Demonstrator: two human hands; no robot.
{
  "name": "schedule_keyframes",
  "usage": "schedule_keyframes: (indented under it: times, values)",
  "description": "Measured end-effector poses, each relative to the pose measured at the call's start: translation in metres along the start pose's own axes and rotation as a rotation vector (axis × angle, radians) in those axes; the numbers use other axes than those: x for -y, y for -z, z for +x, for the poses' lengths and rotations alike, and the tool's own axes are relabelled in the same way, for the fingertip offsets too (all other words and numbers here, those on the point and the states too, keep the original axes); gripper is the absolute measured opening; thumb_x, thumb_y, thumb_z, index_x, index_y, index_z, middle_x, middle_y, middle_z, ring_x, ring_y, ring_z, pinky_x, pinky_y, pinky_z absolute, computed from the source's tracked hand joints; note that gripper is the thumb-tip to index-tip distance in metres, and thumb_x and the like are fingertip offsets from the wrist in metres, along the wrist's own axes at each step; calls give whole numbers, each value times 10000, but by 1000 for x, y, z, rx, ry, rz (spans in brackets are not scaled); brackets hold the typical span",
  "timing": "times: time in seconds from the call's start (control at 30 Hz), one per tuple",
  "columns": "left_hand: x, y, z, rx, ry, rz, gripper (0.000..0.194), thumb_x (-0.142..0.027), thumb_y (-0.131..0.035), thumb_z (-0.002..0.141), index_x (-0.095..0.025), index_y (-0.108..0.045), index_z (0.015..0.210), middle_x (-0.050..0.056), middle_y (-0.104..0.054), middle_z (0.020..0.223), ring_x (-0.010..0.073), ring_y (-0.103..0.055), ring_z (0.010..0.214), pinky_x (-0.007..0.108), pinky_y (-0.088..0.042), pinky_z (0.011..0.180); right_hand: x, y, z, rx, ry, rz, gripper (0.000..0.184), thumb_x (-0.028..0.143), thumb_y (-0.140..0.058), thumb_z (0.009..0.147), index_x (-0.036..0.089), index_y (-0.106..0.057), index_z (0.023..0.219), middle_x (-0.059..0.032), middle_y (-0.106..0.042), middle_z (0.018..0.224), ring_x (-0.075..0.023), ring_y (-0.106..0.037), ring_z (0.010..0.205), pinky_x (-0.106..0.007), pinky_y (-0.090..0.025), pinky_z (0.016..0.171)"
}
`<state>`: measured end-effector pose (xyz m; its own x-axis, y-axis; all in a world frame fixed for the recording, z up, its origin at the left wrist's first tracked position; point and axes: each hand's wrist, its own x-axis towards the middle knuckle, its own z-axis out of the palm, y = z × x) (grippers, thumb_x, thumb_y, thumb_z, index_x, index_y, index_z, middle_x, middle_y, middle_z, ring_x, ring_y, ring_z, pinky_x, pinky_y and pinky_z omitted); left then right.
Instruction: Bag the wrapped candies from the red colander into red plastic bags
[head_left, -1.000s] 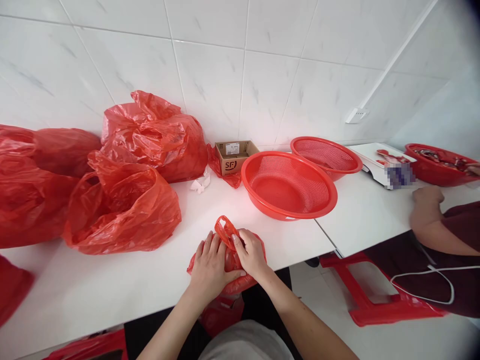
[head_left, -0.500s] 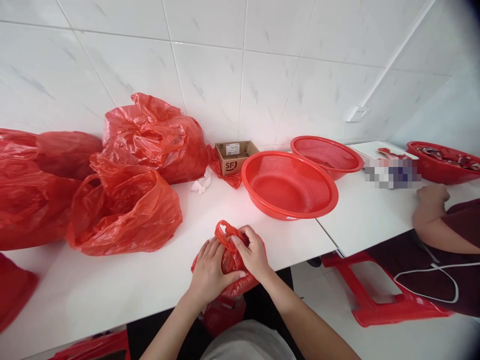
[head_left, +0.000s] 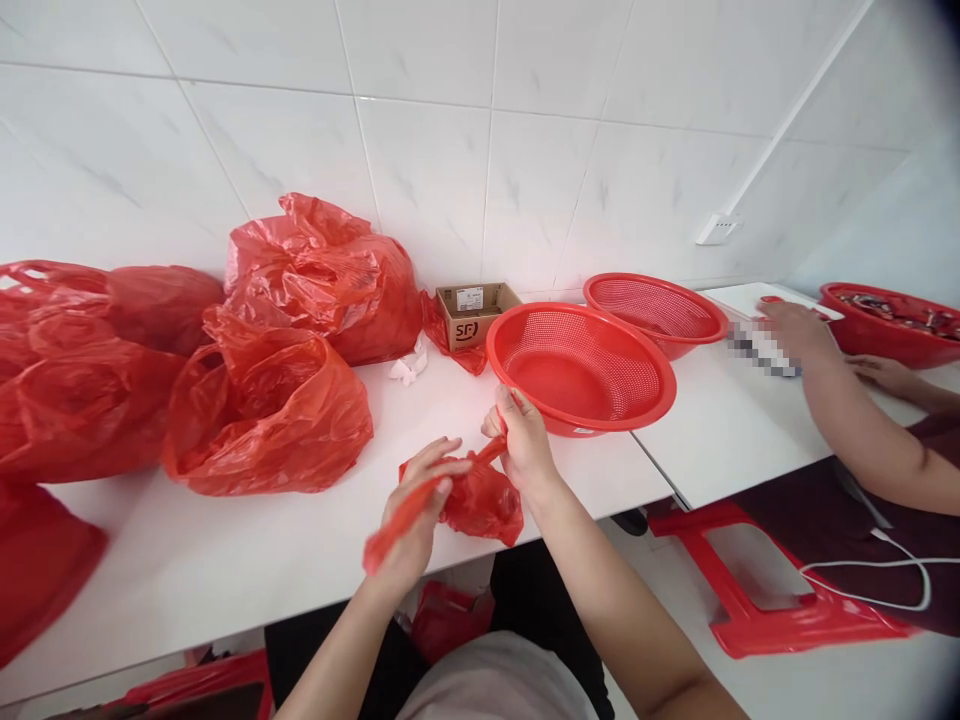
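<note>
A small red plastic bag (head_left: 484, 505) rests near the table's front edge, bulging a little. My right hand (head_left: 527, 445) is closed in a fist around one twisted handle of it, pulled up and away to the right. Across my left hand (head_left: 411, 525) runs the other handle, pinched between thumb and fingers, its loose end trailing toward the wrist. What the bag contains is hidden by the film. Just beyond my right hand stands a red perforated basin (head_left: 577, 385).
Larger red plastic bags (head_left: 270, 420) crowd the left side. A small cardboard box (head_left: 472, 320) and crumpled tissue (head_left: 409, 362) sit behind. A second basin (head_left: 652, 305) stands farther back. At right, a co-worker's arm (head_left: 855, 400) reaches over a white scale; a red stool (head_left: 720, 570) stands below.
Both hands were pressed on the bag; now they have drawn its handles apart, my right hand up and my left hand toward me. The co-worker's arm has reached onto the scale.
</note>
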<state>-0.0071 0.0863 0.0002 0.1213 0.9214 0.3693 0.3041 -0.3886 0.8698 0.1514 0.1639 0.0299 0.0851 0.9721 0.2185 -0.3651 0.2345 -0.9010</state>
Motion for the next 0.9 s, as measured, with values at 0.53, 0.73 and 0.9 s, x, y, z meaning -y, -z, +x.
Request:
schedule_keyframes:
  times: [0.53, 0.73, 0.9]
  values:
    - [-32, 12, 32, 163, 406, -336, 374, -399, -483, 888, -221, -401, 569, -42, -410, 502, 104, -364, 452, 250, -319, 463, 66, -33, -2, 619, 398, -528, 304, 424, -515, 986, 223, -549, 760, 17, -535, 762, -129, -537, 751, -273, -439, 742]
    - [-51, 20, 29, 302, 445, -266, 208, -235, -512, 746, -225, -399, 571, -79, -325, 500, 87, -268, 450, 238, -248, 457, 63, -40, 4, 576, 424, -948, 346, 380, -494, 1001, 222, -548, 699, 64, -413, 536, -89, -375, 489, -231, -273, 532]
    - [-61, 30, 28, 324, 398, -226, 296, -392, -514, 843, -198, -556, 624, -35, -456, 563, 136, -452, 584, 262, -398, 603, 54, -38, 8, 479, 413, -960, 268, 355, -527, 988, 234, -599, 761, 77, -417, 511, -78, -348, 446, -241, -205, 507]
